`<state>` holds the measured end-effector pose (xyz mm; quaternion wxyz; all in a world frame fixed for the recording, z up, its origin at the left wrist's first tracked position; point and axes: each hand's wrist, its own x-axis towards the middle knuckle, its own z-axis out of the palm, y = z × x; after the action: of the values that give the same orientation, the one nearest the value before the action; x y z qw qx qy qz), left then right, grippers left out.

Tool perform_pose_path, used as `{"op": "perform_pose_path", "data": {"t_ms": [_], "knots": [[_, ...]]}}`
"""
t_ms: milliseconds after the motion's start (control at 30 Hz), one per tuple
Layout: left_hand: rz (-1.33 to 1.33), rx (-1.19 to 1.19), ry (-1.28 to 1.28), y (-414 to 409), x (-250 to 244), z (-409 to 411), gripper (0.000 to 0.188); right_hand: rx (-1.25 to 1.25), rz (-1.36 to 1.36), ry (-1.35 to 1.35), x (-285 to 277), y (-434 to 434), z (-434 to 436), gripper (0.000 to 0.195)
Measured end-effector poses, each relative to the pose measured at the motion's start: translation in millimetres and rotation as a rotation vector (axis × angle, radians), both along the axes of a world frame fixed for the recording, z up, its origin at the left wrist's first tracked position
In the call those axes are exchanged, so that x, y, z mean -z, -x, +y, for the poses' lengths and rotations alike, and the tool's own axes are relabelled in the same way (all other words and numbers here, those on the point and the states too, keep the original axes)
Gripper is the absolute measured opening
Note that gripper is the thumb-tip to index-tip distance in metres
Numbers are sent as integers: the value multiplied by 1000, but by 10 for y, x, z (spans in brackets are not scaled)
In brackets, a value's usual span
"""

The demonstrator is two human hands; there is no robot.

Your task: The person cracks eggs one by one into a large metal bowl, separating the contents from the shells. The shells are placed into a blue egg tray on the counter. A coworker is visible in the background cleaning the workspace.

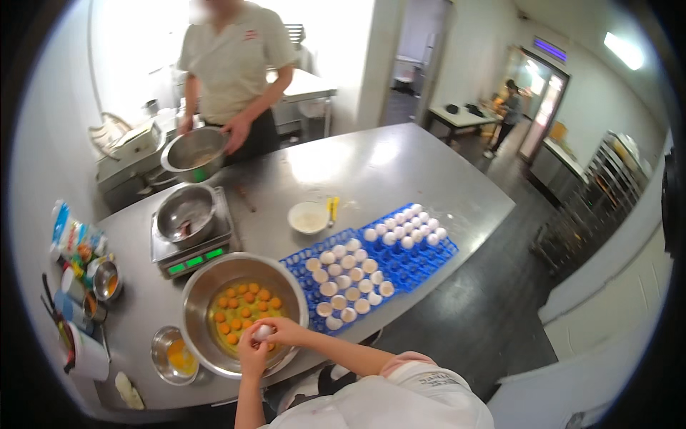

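Note:
Both my left hand (252,346) and my right hand (284,330) grip one white egg (262,333) over a large steel mixing bowl (195,305). Whether its shell is cracked I cannot tell. In the bowl lie several whole yolks (245,312) in clear egg white; my hands hide some of them. Right of the bowl, a blue plastic egg tray (316,316) carries several opened eggshells (352,294). A second blue egg tray (423,273) adjoins it, with several white eggs (407,225) at its far end.
A digital scale (196,259) bears a steel bowl (186,212). A small bowl of beaten egg (181,358) stands near my left arm. A white bowl (308,217) and a yellow-handled tool (333,210) lie farther back. Across the steel table, a co-worker (230,69) holds a steel bowl (197,153).

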<state>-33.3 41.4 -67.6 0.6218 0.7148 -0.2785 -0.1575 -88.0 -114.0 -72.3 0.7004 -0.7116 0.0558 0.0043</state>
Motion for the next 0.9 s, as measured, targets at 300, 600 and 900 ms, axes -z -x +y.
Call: {"op": "perform_pose_path", "data": {"t_ms": [300, 600, 900], "knots": [[23, -21, -53, 8, -7, -70, 42, 104, 53, 110, 3, -5, 3, 40], [-145, 53, -222, -447, 161, -92, 35, 14, 32, 418, 168, -332, -203, 32], [-351, -17, -462, -642, -579, 320, 47, -121, -319, 1369, -684, -320, -399, 49]]}}
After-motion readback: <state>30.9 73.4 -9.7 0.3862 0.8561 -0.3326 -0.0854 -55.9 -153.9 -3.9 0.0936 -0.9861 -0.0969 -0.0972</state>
